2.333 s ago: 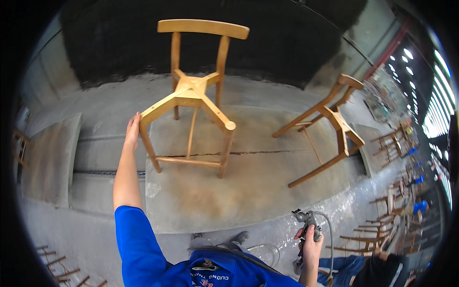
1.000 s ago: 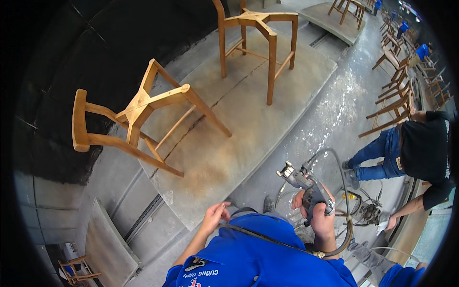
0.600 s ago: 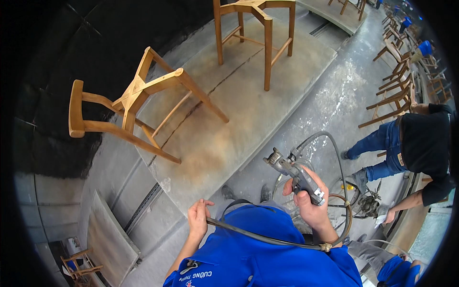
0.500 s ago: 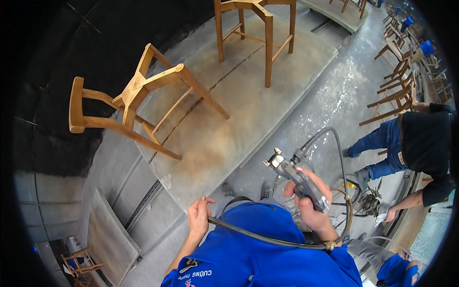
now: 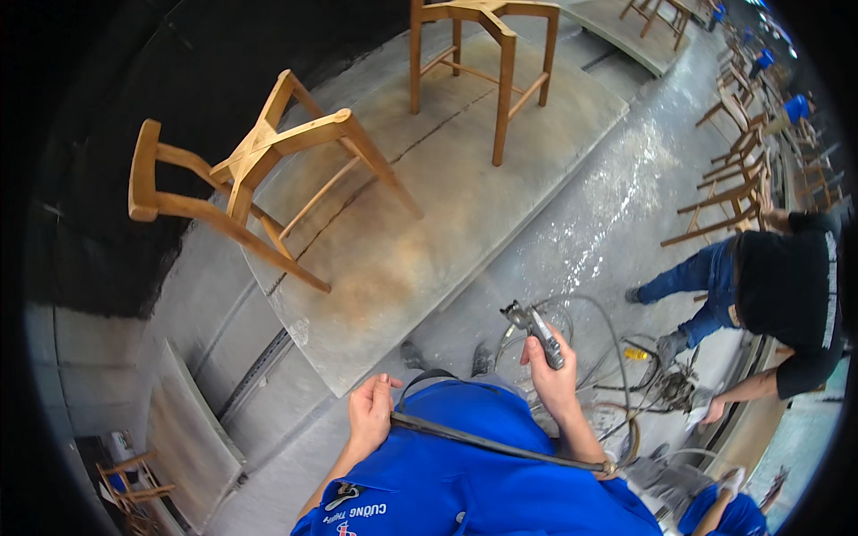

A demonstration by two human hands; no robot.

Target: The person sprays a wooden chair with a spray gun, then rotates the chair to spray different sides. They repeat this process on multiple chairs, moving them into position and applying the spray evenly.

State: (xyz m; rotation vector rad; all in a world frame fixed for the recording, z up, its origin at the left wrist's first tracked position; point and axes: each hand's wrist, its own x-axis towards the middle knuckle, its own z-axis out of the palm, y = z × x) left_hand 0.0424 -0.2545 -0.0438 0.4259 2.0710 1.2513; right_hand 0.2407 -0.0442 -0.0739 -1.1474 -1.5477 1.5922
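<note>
Two seatless chairs (image 5: 246, 163) stand assembled on the slab (image 5: 465, 223). Beside it, our right hand (image 5: 552, 377) clasps a sprayer (image 5: 540, 330); our left hand's (image 5: 367, 409) grip is unclear.

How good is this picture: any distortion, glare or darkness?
Head view: the platform at lower left looks bowed, corners black; head view: whitish streaks on the floor, perhaps glare or residue; head view: the dark wall and small spray gun show little detail, nearer chair reads clearly.

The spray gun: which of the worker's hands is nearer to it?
Right. The right hand has its grip around the spray gun; the left hand is apart from it, off to its left.
</note>
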